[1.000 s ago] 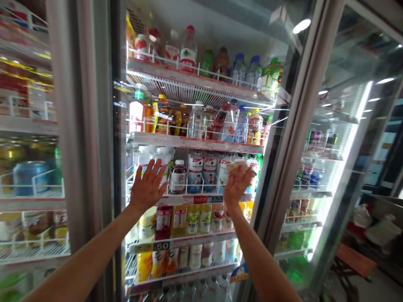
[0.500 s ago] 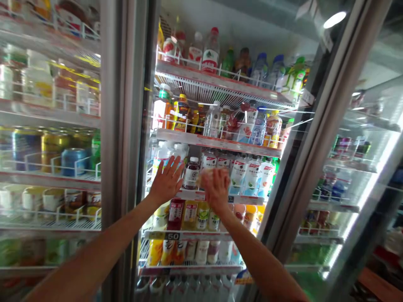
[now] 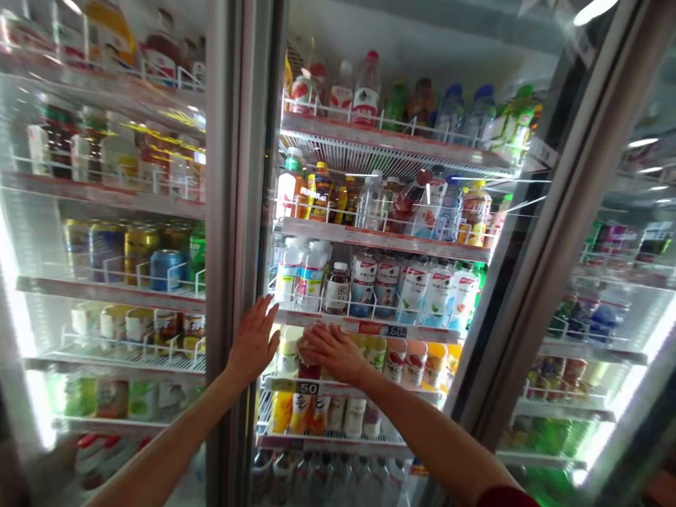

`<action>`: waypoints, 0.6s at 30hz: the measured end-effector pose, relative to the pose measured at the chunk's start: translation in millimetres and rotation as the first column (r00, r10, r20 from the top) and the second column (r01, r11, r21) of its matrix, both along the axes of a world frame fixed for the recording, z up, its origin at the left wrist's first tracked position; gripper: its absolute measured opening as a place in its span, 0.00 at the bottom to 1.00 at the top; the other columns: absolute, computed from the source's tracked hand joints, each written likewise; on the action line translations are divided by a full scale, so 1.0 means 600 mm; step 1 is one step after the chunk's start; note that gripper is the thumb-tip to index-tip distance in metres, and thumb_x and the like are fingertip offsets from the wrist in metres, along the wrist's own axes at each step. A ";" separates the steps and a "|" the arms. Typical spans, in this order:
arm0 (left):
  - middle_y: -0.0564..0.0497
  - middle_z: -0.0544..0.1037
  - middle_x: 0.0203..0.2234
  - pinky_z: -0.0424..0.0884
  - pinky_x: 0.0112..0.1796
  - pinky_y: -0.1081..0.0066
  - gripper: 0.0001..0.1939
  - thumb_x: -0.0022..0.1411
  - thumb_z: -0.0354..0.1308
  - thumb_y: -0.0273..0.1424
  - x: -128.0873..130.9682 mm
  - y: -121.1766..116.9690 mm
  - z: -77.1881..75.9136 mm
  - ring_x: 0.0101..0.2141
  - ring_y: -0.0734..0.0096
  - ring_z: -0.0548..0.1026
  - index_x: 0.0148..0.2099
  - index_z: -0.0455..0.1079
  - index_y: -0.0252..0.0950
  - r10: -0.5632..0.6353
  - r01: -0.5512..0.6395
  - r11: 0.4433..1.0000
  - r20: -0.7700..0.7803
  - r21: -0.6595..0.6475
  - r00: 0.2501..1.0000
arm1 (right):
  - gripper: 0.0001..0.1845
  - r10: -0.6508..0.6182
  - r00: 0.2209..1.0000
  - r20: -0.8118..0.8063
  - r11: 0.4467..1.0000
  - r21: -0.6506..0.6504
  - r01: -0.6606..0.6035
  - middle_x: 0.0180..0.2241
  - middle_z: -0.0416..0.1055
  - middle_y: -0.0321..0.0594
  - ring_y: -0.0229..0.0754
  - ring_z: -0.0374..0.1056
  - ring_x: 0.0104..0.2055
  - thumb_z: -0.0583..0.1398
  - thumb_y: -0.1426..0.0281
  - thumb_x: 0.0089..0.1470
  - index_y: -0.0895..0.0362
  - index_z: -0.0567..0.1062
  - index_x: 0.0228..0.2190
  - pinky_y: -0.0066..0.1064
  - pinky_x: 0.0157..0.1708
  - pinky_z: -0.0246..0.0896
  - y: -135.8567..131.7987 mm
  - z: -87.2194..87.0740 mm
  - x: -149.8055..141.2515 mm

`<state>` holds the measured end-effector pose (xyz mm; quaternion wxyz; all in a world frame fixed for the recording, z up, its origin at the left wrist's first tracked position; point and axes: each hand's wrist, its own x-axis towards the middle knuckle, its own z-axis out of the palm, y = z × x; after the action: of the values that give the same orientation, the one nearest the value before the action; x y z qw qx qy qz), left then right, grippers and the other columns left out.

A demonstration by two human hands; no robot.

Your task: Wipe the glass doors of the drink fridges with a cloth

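Observation:
My left hand point(image 3: 252, 345) is open, its fingers spread beside the dark left edge of the middle glass door point(image 3: 438, 42). It appears to touch the door; nothing is in it. Farther right, my right hand point(image 3: 335, 355) lies nearly flat against the same glass. Under its fingers shows a bit of a crumpled pale cloth point(image 3: 305, 346), mostly covered by the hand. Behind the glass stand a small dark bottle point(image 3: 336, 290) and white-and-blue cartons point(image 3: 415, 290). A price strip point(image 3: 317, 318) runs just above the right hand.
A wide metal door post point(image 3: 227, 211) stands left of my left hand. Beyond it, another cooler section holds cans point(image 3: 141, 246) and bottles. At the right, a slanted door frame point(image 3: 560, 211) borders more drink shelves. Glass reflections cross the upper shelves.
My right hand has moved down and left across the glass with the cloth. My left hand has moved lower and left. The view has shifted, showing more of the left cooler.

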<state>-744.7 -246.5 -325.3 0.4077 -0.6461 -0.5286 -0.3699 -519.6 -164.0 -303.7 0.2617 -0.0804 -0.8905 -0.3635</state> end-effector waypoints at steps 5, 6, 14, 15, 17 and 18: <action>0.39 0.54 0.60 0.59 0.55 0.53 0.33 0.60 0.47 0.27 0.003 -0.007 -0.006 0.61 0.56 0.50 0.65 0.39 0.35 -0.016 0.016 1.000 -0.013 0.009 1.000 | 0.28 -0.126 0.921 -0.368 0.991 -0.092 0.098 0.63 0.45 0.41 0.50 0.39 0.65 0.52 0.72 0.56 0.47 0.56 0.57 0.52 0.60 0.37 -0.002 0.096 -0.053; 0.38 0.54 0.60 0.58 0.55 0.52 0.33 0.60 0.47 0.27 0.003 -0.008 -0.006 0.61 0.56 0.51 0.65 0.39 0.35 -0.013 0.013 1.000 -0.009 0.012 1.000 | 0.28 -0.146 0.891 -0.430 0.988 -0.112 0.108 0.64 0.44 0.41 0.51 0.37 0.65 0.52 0.72 0.55 0.47 0.56 0.57 0.53 0.60 0.36 0.000 0.108 -0.062; 0.39 0.52 0.61 0.59 0.56 0.54 0.31 0.61 0.45 0.26 0.004 -0.021 -0.001 0.60 0.58 0.52 0.64 0.41 0.36 0.029 -0.028 0.999 0.058 -0.018 0.998 | 0.20 0.188 0.982 -0.012 0.982 -0.003 -0.188 0.60 0.55 0.37 0.46 0.47 0.63 0.51 0.73 0.57 0.54 0.65 0.51 0.44 0.60 0.47 -0.003 0.013 -0.089; 0.40 0.52 0.61 0.59 0.56 0.54 0.31 0.61 0.44 0.26 0.007 -0.021 0.003 0.60 0.58 0.52 0.64 0.41 0.36 0.027 -0.026 1.000 0.075 -0.012 0.997 | 0.21 0.170 0.981 -0.088 0.985 -0.018 -0.172 0.61 0.54 0.38 0.46 0.46 0.63 0.50 0.74 0.57 0.54 0.64 0.52 0.45 0.60 0.44 -0.002 0.039 -0.099; 0.40 0.52 0.61 0.57 0.57 0.53 0.30 0.61 0.44 0.25 0.012 -0.019 0.012 0.61 0.59 0.51 0.64 0.42 0.36 0.026 -0.027 1.000 0.127 0.011 0.992 | 0.24 0.099 0.954 -0.283 0.990 -0.071 -0.124 0.63 0.48 0.40 0.48 0.40 0.65 0.49 0.75 0.57 0.52 0.60 0.55 0.49 0.61 0.38 0.000 0.098 -0.122; 0.40 0.52 0.61 0.57 0.57 0.53 0.30 0.60 0.44 0.26 0.015 -0.018 0.015 0.61 0.59 0.51 0.64 0.42 0.36 0.027 -0.031 0.999 0.155 0.024 0.988 | 0.25 0.075 0.939 -0.336 0.989 -0.092 -0.112 0.64 0.45 0.42 0.49 0.37 0.66 0.48 0.76 0.58 0.53 0.58 0.57 0.51 0.61 0.35 0.000 0.119 -0.134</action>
<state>-735.6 -257.5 -316.2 0.3793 -0.6023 -0.5630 -0.4200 -599.8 -164.1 -232.6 0.4197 -0.1124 -0.8553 -0.2823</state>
